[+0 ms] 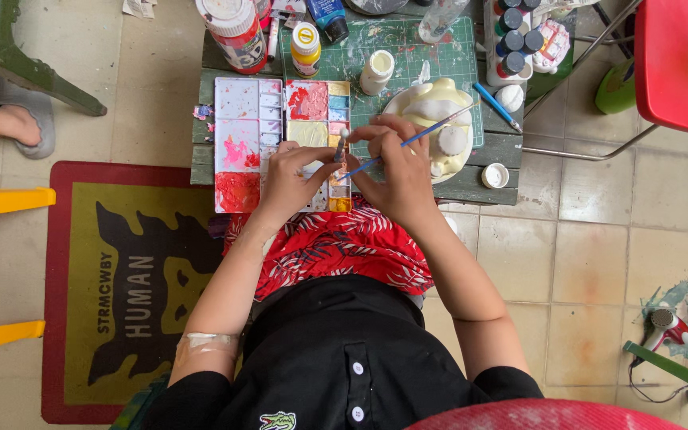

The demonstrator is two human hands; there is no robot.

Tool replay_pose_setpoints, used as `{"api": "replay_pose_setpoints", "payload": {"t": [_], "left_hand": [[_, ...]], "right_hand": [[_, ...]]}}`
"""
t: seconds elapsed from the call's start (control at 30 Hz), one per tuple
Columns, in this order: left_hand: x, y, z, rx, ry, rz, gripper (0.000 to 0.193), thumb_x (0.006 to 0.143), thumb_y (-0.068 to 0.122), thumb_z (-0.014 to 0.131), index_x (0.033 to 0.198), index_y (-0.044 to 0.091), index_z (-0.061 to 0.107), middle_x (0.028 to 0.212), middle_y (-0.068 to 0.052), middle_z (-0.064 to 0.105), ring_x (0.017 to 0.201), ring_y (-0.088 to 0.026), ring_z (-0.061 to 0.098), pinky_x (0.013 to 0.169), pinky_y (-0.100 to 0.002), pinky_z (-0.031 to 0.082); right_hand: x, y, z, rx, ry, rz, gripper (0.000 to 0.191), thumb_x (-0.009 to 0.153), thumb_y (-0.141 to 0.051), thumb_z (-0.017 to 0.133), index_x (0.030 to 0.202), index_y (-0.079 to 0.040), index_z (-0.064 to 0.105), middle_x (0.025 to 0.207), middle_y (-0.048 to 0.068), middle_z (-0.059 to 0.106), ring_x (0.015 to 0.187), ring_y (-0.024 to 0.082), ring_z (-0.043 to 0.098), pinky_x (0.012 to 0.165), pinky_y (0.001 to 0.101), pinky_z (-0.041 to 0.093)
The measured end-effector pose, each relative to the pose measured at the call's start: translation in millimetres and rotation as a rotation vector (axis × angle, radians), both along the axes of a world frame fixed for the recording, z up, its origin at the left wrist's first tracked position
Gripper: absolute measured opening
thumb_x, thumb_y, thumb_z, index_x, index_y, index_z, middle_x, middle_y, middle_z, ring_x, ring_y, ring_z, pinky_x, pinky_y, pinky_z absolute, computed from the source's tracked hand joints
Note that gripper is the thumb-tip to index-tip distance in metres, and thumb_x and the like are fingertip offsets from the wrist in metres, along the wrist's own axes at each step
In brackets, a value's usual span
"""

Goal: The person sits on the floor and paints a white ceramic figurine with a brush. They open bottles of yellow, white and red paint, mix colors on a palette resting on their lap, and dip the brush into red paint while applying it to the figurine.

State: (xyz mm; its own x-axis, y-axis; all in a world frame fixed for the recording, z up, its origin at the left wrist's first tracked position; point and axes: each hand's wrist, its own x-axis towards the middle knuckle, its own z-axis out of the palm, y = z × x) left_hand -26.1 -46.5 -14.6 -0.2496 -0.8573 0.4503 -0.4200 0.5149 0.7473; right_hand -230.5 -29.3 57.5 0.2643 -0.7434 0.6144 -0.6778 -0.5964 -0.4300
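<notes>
Head view, left to right: the paint palette (247,143) lies on the small table (487,151), its wells smeared pink and red. The left hand (292,179) pinches a small brush (341,146) over the palette. Just right, touching it, the right hand (396,171) grips a blue-handled brush (416,137). Beyond sits a cream figurine (439,119).

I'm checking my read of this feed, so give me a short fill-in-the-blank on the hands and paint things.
1. The right hand holds a brush with a ____ handle.
2. The left hand rests over the paint ____, beside the cutting mat.
3. The unpainted figure sits on a ____.

Missing words: blue; palette; plate
</notes>
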Motion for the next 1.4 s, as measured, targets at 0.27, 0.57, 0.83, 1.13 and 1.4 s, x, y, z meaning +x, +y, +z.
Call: {"api": "replay_pose_setpoints", "payload": {"t": [0.27,0.57,0.83,1.13,1.4], "left_hand": [[1.1,0.3,-1.1,0.010,0.008,0.012,0.023,0.086,0.016,0.086,0.106,0.009,0.078,0.094,-0.005,0.079,0.071,-0.021,0.062,0.077,-0.033,0.045],[0.7,1.2,1.2,0.017,0.000,-0.005,0.022,0.086,0.015,0.086,0.106,0.009,0.078,0.097,-0.005,0.079,0.072,-0.021,0.060,0.078,-0.034,0.045],[0.3,-0.5,1.3,0.014,-0.006,-0.005,0.022,0.086,0.016,0.086,0.106,0.009,0.079,0.094,-0.004,0.079,0.071,-0.020,0.061,0.079,-0.034,0.044],[0.2,-0.6,5.7,-0.020,-0.013,-0.010,0.020,0.087,0.017,0.086,0.104,0.010,0.078,0.095,-0.004,0.079,0.069,-0.020,0.059,0.078,-0.033,0.043],[-0.7,-0.2,7.0,-0.019,-0.022,0.006,0.018,0.085,0.018,0.087,0.099,0.009,0.079,0.091,-0.003,0.078,0.067,-0.019,0.059,0.076,-0.034,0.043]], "right_hand": [[0.9,-0.3,0.7,0.027,-0.044,0.039,0.047,0.085,-0.009,0.088,0.091,-0.011,0.041,0.102,0.002,0.071,0.111,0.029,0.060,0.097,0.0467,0.039],[2.2,-4.0,3.7,-0.015,-0.048,0.013,0.048,0.087,-0.010,0.091,0.090,-0.013,0.043,0.094,-0.003,0.070,0.105,0.025,0.063,0.093,0.0444,0.039],[1.5,-2.2,4.9,-0.024,-0.050,-0.012,0.045,0.084,-0.007,0.087,0.092,-0.010,0.044,0.097,0.000,0.070,0.107,0.028,0.065,0.095,0.0456,0.039],[1.6,-3.0,3.2,-0.055,0.003,-0.030,0.044,0.084,-0.008,0.087,0.094,-0.010,0.044,0.104,0.000,0.071,0.111,0.028,0.063,0.096,0.0474,0.039],[0.4,-5.2,-2.6,-0.054,-0.071,-0.025,0.048,0.087,-0.010,0.090,0.091,-0.012,0.043,0.091,-0.002,0.069,0.099,0.026,0.059,0.092,0.0452,0.039]]}}
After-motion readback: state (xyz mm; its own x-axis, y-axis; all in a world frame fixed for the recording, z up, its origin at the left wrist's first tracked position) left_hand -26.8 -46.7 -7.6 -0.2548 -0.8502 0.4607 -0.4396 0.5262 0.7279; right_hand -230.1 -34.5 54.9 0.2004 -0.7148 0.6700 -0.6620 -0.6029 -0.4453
